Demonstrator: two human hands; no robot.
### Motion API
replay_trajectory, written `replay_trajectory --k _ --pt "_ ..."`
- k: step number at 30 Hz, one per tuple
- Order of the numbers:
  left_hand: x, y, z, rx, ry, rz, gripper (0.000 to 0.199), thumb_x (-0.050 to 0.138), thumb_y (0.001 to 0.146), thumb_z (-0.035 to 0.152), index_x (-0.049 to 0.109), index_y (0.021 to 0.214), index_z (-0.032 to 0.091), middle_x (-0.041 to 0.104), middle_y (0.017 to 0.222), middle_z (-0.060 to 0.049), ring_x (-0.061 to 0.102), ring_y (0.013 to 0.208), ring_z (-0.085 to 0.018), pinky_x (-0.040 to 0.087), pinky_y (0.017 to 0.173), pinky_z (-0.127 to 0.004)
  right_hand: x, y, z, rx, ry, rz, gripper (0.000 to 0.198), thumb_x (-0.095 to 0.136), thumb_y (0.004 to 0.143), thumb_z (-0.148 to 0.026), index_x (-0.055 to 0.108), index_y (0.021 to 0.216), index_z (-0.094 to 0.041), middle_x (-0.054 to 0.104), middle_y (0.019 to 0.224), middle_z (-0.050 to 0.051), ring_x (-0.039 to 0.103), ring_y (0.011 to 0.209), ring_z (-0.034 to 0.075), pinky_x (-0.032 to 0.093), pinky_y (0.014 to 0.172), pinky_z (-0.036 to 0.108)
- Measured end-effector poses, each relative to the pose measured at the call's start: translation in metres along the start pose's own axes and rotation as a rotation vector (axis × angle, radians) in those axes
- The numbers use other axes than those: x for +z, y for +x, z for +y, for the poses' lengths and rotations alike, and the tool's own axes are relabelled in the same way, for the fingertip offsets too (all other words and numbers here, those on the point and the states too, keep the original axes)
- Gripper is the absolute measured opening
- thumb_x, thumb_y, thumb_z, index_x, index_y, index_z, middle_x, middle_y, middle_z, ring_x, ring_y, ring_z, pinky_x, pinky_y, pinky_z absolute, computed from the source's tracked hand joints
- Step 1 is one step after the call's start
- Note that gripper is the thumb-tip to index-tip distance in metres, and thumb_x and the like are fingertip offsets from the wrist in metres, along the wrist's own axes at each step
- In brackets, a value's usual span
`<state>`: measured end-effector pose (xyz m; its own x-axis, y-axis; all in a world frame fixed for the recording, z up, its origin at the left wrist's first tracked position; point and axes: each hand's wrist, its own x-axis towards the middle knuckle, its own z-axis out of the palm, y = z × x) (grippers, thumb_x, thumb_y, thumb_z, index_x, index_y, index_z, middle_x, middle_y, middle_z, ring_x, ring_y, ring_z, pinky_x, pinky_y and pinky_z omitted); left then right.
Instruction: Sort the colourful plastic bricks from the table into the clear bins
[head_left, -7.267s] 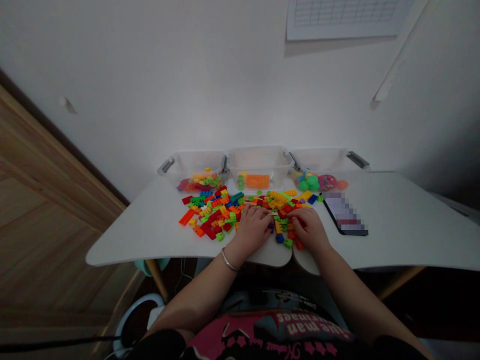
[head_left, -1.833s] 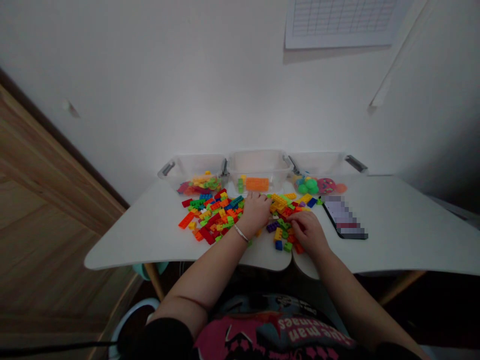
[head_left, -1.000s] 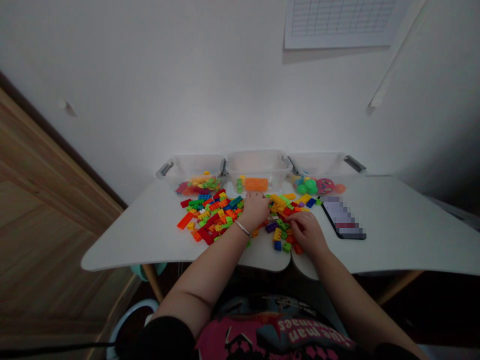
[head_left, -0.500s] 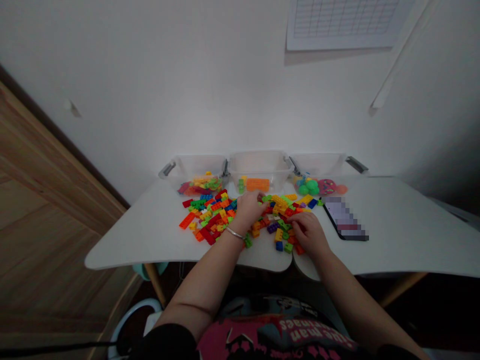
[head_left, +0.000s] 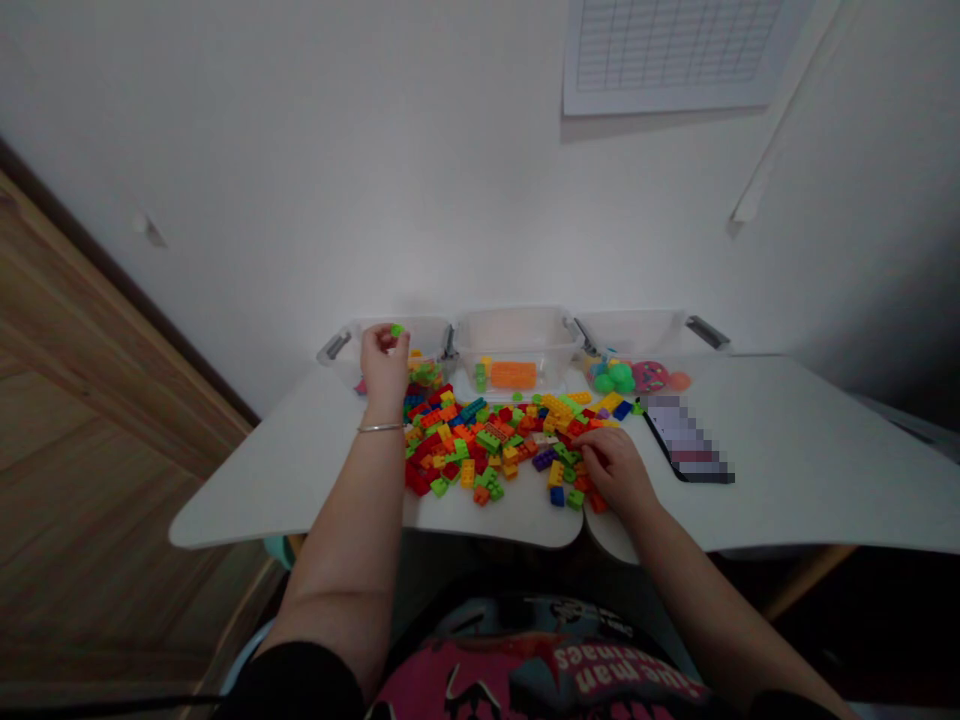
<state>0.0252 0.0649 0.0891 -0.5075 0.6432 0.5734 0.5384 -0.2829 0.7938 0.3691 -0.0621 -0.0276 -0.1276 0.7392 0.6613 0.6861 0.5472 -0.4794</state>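
My left hand (head_left: 385, 365) is raised in front of the left clear plastic bin (head_left: 427, 330), pinching a small light-green toy brick (head_left: 397, 330) between thumb and fingers. A silver bangle (head_left: 381, 428) circles that wrist. My right hand (head_left: 619, 470) rests at the right side of a heap of colourful toy building bricks (head_left: 491, 437), its fingers curled together. Its fingertips touch the heap beside red and green bricks; whether they grip one is hidden. A purple brick (head_left: 545, 459) and a yellow brick (head_left: 555, 474) lie just left of that hand.
Behind the heap, a middle clear bin (head_left: 517, 330) holds an orange block (head_left: 514, 375) and green and yellow pieces. The right clear bin (head_left: 637, 330) contains green balls and a pink toy (head_left: 650, 377). A phone (head_left: 686, 440) lies right of the bricks. A wall rises behind the white table (head_left: 255, 480).
My left hand has moved left and up from the middle of the heap to the left bin, carrying the green brick. My right hand has stayed almost still.
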Motion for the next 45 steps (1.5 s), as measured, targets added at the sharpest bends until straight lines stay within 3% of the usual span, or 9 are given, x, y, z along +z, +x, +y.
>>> replay_trajectory --k 5,8,18,27,31,35,39,45 --pt "-0.003 0.015 -0.003 -0.084 0.413 -0.269 0.029 0.062 0.080 0.034 0.064 0.106 0.020 0.072 0.100 -0.005 0.066 0.097 -0.020 0.046 0.089 -0.031 -0.001 0.000 -0.001 0.008 0.005 0.004 0.018 0.050 0.087 -0.020 0.068 0.086 -0.023 0.073 0.088 0.006 0.064 0.088 0.024 0.048 0.087 0.044" --pt "-0.002 0.015 -0.003 -0.090 0.638 -0.367 0.030 0.060 0.081 0.041 0.069 0.103 0.023 0.075 0.104 -0.006 0.066 0.104 -0.026 0.044 0.093 -0.036 -0.001 0.000 -0.002 0.013 0.002 0.012 0.018 0.050 0.087 -0.021 0.068 0.086 -0.023 0.072 0.088 0.006 0.064 0.088 0.024 0.049 0.086 0.044" --pt "0.010 0.009 -0.005 -0.028 0.769 -0.322 0.040 0.053 0.083 0.041 0.067 0.114 0.020 0.075 0.106 -0.013 0.062 0.110 -0.034 0.038 0.098 -0.047 -0.002 0.000 -0.002 0.016 0.000 0.000 0.018 0.050 0.089 -0.021 0.068 0.087 -0.023 0.072 0.088 0.006 0.063 0.089 0.024 0.048 0.086 0.043" --pt "0.003 -0.006 -0.008 0.072 0.588 -0.272 0.041 0.048 0.088 0.037 0.061 0.123 0.020 0.068 0.125 -0.011 0.056 0.122 -0.031 0.021 0.116 -0.053 -0.002 0.000 -0.003 0.013 -0.026 0.024 0.019 0.049 0.088 -0.021 0.068 0.089 -0.023 0.073 0.091 0.006 0.063 0.090 0.024 0.048 0.087 0.044" --pt "-0.015 -0.037 -0.005 0.184 0.515 -0.283 0.044 0.051 0.086 0.033 0.059 0.125 0.016 0.064 0.127 -0.014 0.054 0.124 -0.031 0.034 0.110 -0.050 -0.003 0.003 -0.004 0.053 -0.100 0.036 0.020 0.049 0.088 -0.022 0.069 0.093 -0.022 0.073 0.093 0.007 0.063 0.093 0.025 0.047 0.090 0.045" --pt "-0.031 -0.091 0.002 0.314 0.539 -0.361 0.045 0.053 0.087 0.034 0.058 0.129 0.017 0.057 0.139 -0.014 0.047 0.132 -0.033 0.026 0.115 -0.058 -0.003 0.016 -0.007 0.102 -0.195 0.008 0.022 0.050 0.087 -0.025 0.069 0.096 -0.019 0.072 0.100 0.010 0.062 0.097 0.027 0.046 0.092 0.045" --pt "-0.038 -0.140 0.008 0.418 0.603 -0.534 0.045 0.050 0.092 0.037 0.056 0.133 0.019 0.055 0.142 -0.013 0.044 0.136 -0.033 0.021 0.118 -0.062 0.000 0.037 -0.009 0.116 -0.265 -0.068 0.024 0.054 0.087 -0.025 0.069 0.103 -0.016 0.072 0.106 0.011 0.061 0.103 0.028 0.045 0.096 0.044" --pt "-0.031 -0.170 0.009 0.471 0.688 -0.655 0.048 0.054 0.091 0.038 0.057 0.135 0.019 0.053 0.145 -0.014 0.045 0.136 -0.034 0.024 0.118 -0.061 0.011 0.059 -0.009 0.183 -0.375 -0.176 0.030 0.057 0.088 -0.030 0.068 0.110 -0.014 0.071 0.111 0.013 0.061 0.105 0.029 0.045 0.097 0.044"
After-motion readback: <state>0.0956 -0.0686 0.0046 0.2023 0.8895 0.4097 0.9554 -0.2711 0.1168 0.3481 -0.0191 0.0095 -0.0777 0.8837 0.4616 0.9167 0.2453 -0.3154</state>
